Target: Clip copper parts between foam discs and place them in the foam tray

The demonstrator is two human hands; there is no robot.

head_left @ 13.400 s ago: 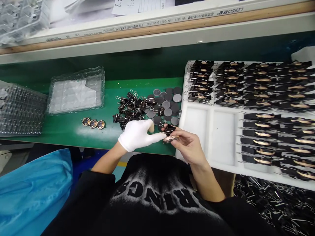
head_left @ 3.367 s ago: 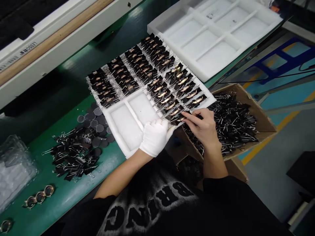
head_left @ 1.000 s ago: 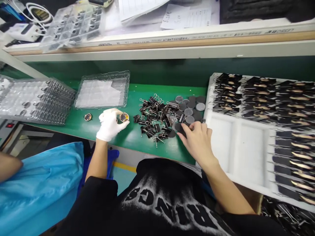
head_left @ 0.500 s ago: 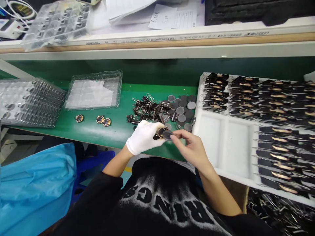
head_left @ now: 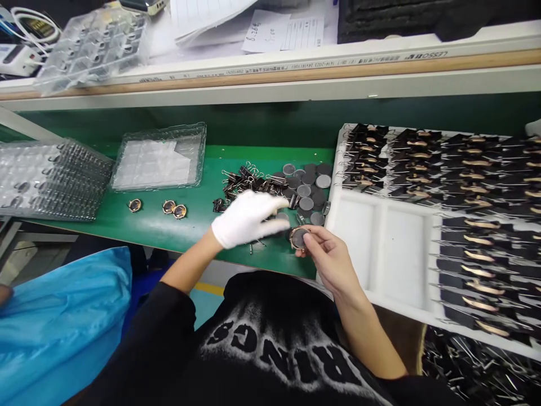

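Note:
My right hand (head_left: 332,254), bare, pinches a gold-rimmed watch case (head_left: 293,245) with a round dark grey disc (head_left: 299,237) lying over its face. My left hand (head_left: 247,219), in a white glove, reaches over a pile of black binder clips (head_left: 245,179) with thumb and fingers apart; its fingertips are slightly blurred. I see nothing held in it. Several loose grey and black discs (head_left: 305,204) lie beyond my right hand, beside the clips. Farther left, three gold watch cases (head_left: 180,211) rest on the green table (head_left: 198,225).
On the right, a white tray (head_left: 372,293) carries rows of clipped watch cases (head_left: 477,225). More clips (head_left: 477,366) fill a container below it. Clear plastic trays (head_left: 158,158) stand at the left. A shelf (head_left: 270,84) crosses the back; blue cloth (head_left: 67,321) is at lower left.
My left hand has let go of the watch case and moved left, its fingers opening. My right hand now holds the case, with the disc lying against it.

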